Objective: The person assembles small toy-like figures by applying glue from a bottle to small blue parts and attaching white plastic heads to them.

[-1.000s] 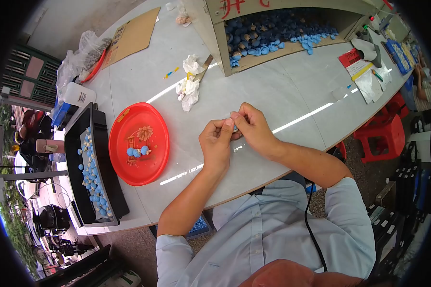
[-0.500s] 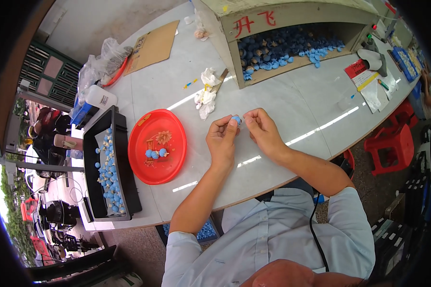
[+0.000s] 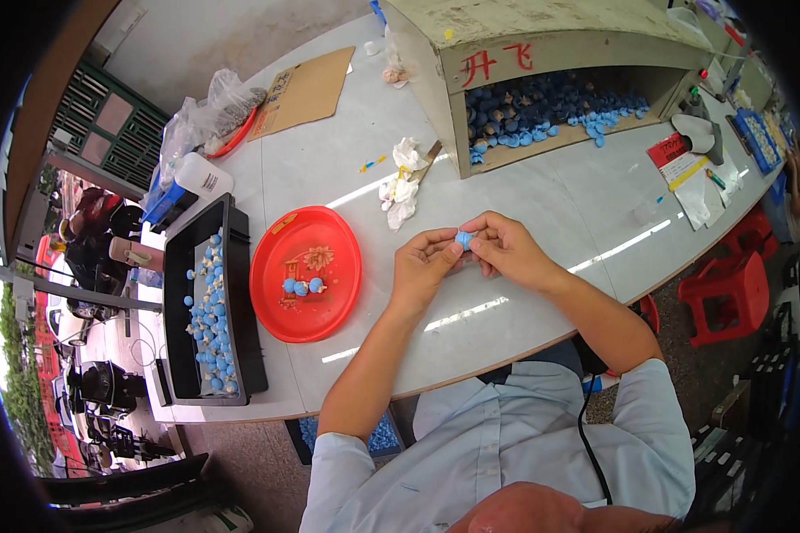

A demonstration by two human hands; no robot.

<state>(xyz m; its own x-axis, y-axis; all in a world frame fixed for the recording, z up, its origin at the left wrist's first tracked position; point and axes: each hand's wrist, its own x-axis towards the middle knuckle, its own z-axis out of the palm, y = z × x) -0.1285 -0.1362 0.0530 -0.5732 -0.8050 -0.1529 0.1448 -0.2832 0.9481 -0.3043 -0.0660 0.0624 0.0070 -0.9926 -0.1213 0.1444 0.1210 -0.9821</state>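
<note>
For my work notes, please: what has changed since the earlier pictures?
The bare right hand, apart half a second ago, has moved in toward the bare left hand; both now hold the small round blue piece. Three blue balls stay in the round red plastic plate.

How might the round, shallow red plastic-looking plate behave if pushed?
The round, shallow red plate would probably slide easily on the smooth, glossy grey tabletop. Its wide, low shape makes tipping unlikely. The small blue balls inside might roll.
</note>
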